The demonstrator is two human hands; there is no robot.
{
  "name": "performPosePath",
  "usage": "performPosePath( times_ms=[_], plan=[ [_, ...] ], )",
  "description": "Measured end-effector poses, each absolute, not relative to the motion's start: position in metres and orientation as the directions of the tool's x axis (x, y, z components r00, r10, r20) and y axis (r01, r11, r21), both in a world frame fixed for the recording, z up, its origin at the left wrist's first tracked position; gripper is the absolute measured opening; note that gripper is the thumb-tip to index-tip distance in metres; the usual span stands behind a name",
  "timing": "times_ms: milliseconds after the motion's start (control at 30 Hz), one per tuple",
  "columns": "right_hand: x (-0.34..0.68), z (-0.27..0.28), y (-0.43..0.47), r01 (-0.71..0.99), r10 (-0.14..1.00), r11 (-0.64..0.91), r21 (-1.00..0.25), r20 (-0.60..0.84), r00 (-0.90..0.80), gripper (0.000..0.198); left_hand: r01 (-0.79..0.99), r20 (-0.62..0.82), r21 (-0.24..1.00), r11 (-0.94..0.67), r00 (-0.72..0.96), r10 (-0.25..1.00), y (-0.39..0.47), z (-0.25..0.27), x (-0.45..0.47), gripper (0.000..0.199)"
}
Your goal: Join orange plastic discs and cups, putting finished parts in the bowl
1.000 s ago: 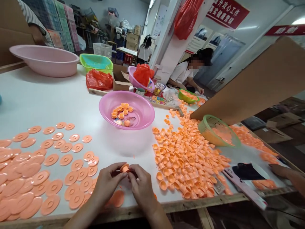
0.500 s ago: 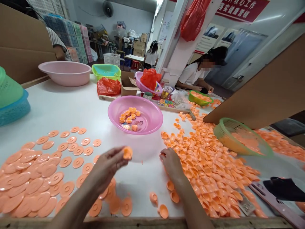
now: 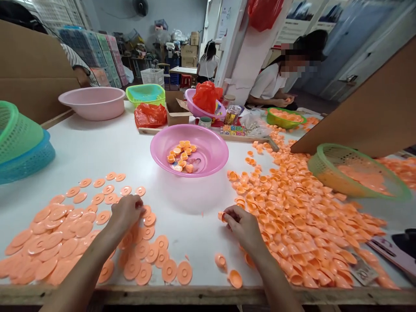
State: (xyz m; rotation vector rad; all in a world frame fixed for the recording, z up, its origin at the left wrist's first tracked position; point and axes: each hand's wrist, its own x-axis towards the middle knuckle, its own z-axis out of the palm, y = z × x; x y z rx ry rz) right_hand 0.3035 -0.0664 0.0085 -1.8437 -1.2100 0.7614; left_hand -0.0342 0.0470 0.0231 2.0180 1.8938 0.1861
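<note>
My left hand (image 3: 127, 211) is over the flat round orange discs (image 3: 69, 227) on the left of the table, its fingers curled downward. The fingertips are partly hidden, so whatever they pinch cannot be made out. At the edge of a heap of small orange plastic cups (image 3: 286, 216), my right hand (image 3: 242, 223) holds one orange cup (image 3: 221, 216) between thumb and fingers. Two loose pieces, an orange cup (image 3: 235, 278) and another beside it, lie near the table's front edge. A pink basin (image 3: 211, 167) beyond my hands contains several orange pieces.
Green and blue baskets (image 3: 22, 145) stand at the left, with a pale pink tub (image 3: 94, 104) behind. A green strainer basket (image 3: 357, 173) tilts at the right beside a cardboard panel (image 3: 367, 104). A co-worker (image 3: 276, 82) sits across the table.
My left hand has moved left and back from near the basin to the discs; the orange piece it held no longer shows in it. My right hand now has a cup lifted from the heap's edge.
</note>
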Motion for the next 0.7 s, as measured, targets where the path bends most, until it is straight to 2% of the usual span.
performPosePath(
  times_ms=[67, 300, 533, 700],
  plan=[
    [0.296, 0.005, -0.063, 0.444, 0.94, -0.23, -0.866, -0.078, 0.333, 0.013, 0.919, -0.154, 0.388, -0.071, 0.141, 0.978, 0.045, 0.012, -0.012, 0.01],
    [0.272, 0.007, -0.064, 0.384, 0.952, -0.249, -0.889, -0.151, 0.268, 0.009, 0.734, -0.098, 0.553, -0.394, 0.527, 0.844, 0.001, 0.004, 0.089, 0.018],
    [0.259, -0.005, -0.064, 0.284, 0.924, -0.37, -0.885, -0.318, 0.213, 0.007, 0.683, -0.087, 0.622, -0.384, 0.547, 0.832, -0.007, -0.012, 0.078, 0.014],
    [0.241, -0.004, -0.054, 0.537, 0.962, -0.269, -0.8, -0.191, 0.197, 0.014, 0.674, -0.093, 0.643, -0.364, 0.54, 0.836, -0.008, -0.017, 0.08, 0.015]
  ],
)
